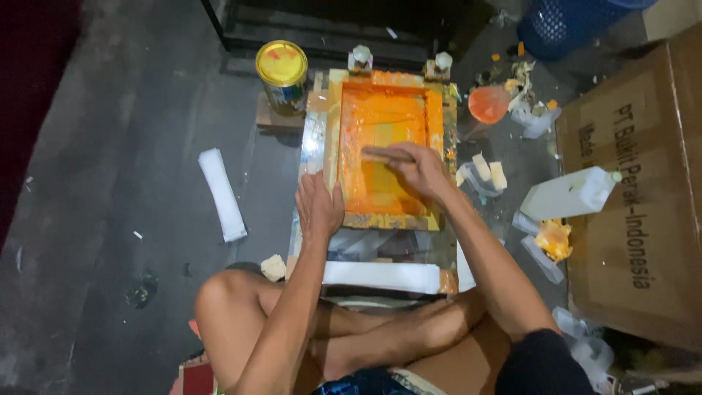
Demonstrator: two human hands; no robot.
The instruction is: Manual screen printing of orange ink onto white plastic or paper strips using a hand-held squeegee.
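Gripping squeegee (387, 154) tight with right hand (420, 170), left hand (319, 207) flat, fingers together, pinning frame (333, 146); probably risking smeared orange ink if slipping.

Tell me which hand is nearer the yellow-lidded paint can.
Left. The left hand presses the frame's near-left edge, below the paint can; the right hand holds a squeegee farther right.
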